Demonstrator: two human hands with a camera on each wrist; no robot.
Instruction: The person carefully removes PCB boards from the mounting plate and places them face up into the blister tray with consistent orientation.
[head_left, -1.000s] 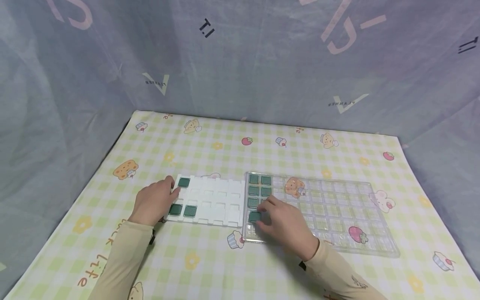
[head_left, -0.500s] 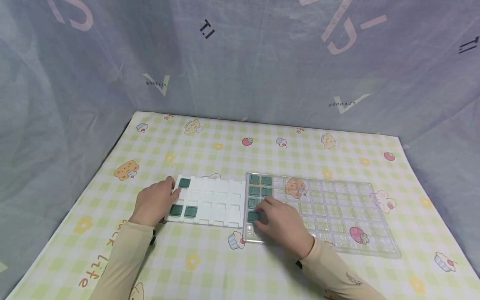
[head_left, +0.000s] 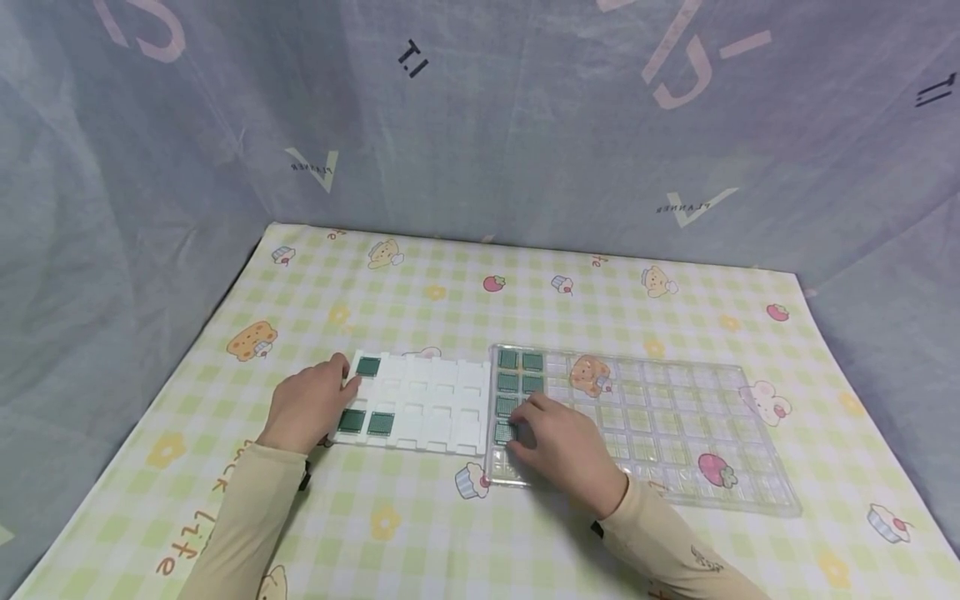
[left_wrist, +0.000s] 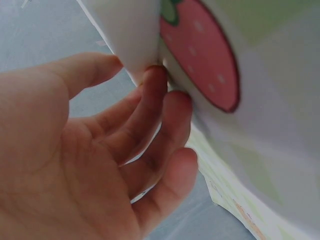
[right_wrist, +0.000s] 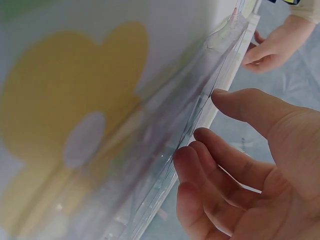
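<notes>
Green chip (head_left: 505, 432) flat in a left-column pocket of the clear tray (head_left: 671, 421), beside the right hand (head_left: 566, 450), thumb and fingers slightly parted; contact impossible to tell. Probably light, stiff, delicate: best pinched by opposite edges. Left hand (head_left: 306, 402) at the left end of the white tray (head_left: 433, 402), grip or mere touch unclear.

Cloth-covered table (head_left: 450, 546), green-and-white check, cartoon-printed | on it, left: white pocketed tray (head_left: 429, 400), lying flat | just beside it, right: longer clear plastic compartment tray (head_left: 675, 425)
</notes>
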